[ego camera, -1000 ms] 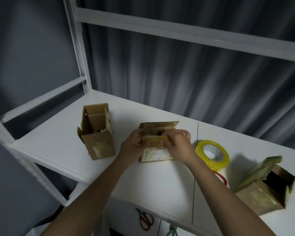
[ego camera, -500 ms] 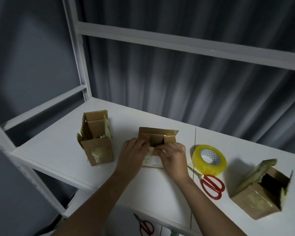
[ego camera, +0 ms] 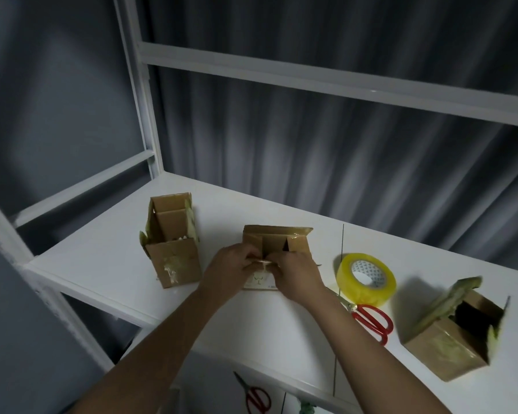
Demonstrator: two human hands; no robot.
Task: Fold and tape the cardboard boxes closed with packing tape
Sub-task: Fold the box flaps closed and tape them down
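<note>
The middle box (ego camera: 277,245) sits on the white desk (ego camera: 108,258), far flap up, and both hands are on its near edge. Left hand (ego camera: 229,271) and right hand (ego camera: 298,274) meet over the front flap, fingers (ego camera: 251,258) curled and pinching it. Another open box (ego camera: 172,243) stands to the left, a third box (ego camera: 452,339) tilts at far right. Yellow tape roll (ego camera: 367,277) lies just beside the right hand, red scissors (ego camera: 371,321) touching it in front.

I'm counting three open cardboard boxes: left box (ego camera: 174,249), middle box (ego camera: 277,243), right box (ego camera: 455,333). One tape roll (ego camera: 366,277), two red scissors: upper scissors (ego camera: 371,321), lower scissors (ego camera: 256,397).
</note>
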